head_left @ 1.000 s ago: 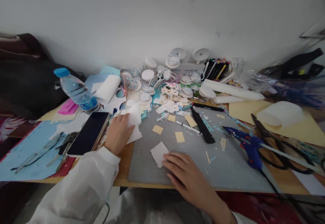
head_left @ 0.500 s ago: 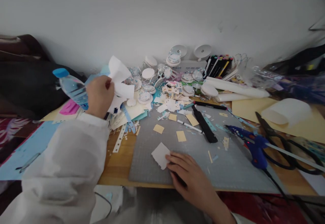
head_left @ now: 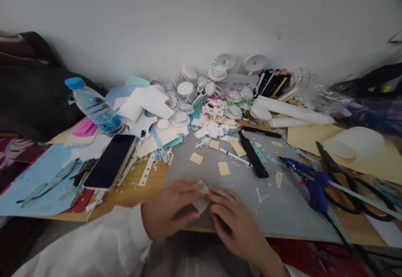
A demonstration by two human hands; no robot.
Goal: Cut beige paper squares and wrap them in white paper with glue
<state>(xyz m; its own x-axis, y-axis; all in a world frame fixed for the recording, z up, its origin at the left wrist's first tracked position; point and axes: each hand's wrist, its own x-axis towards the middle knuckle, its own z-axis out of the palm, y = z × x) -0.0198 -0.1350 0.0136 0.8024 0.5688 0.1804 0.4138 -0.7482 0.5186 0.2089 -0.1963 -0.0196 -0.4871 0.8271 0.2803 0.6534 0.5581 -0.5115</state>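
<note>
A small square of white paper point(head_left: 201, 199) with a ragged edge lies on the grey cutting mat point(head_left: 185, 172) near the front edge. My right hand point(head_left: 234, 218) bends over its right side, fingertips holding that edge and the thumb set apart below. From the left, my left hand point(head_left: 172, 206) reaches the paper's other side, somewhat blurred, fingers stretched and thumb apart. Its fingertips overlap the paper and partly hide it. A larger cut sheet of white paper point(head_left: 150, 101) rests on the pile at the back left.
A water bottle point(head_left: 97, 107) and a phone point(head_left: 110, 162) are on the left. Small yellow paper squares point(head_left: 224, 168), a black pen-like tool point(head_left: 253, 153) and paper scraps lie across the mat. At right are a blue glue gun point(head_left: 314, 183) and black scissors point(head_left: 342, 172).
My left hand has let go of the larger white sheet on the back-left pile and come down to the small paper. The phone now shows. My right hand has stayed at the paper.
</note>
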